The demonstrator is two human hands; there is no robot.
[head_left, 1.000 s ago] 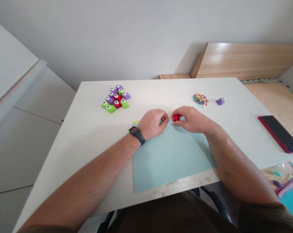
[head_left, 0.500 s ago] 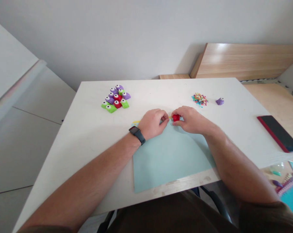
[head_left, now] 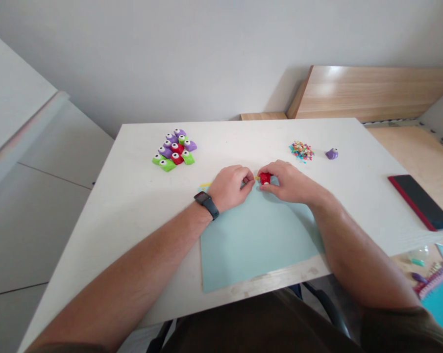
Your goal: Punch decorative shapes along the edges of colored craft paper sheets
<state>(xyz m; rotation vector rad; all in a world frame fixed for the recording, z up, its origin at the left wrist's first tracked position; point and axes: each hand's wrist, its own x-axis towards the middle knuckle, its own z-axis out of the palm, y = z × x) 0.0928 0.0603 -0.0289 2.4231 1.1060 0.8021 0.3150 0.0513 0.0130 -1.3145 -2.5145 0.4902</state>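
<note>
My right hand (head_left: 285,180) grips a small red one-eyed figure (head_left: 264,178) between thumb and fingers, over the far part of a pale blue-green sheet (head_left: 260,245). Part of a white eye shows at the figure's near side. Just left of it, my left hand (head_left: 233,185) is closed in a pinch. Whatever lies between its fingertips is hidden or too small to name. A yellow strip (head_left: 206,185) shows at the sheet's far edge, partly covered by my left hand.
Several purple, green and red one-eyed figures (head_left: 174,150) stand grouped at the back left of the white table (head_left: 140,215). Colourful small bits (head_left: 301,151) lie piled at the back right, beside a purple figure (head_left: 332,154). A dark, red-edged notebook (head_left: 422,201) is at the right edge.
The red figure has turned slightly in my right hand, so that part of its white eye now shows. My left hand keeps its place.
</note>
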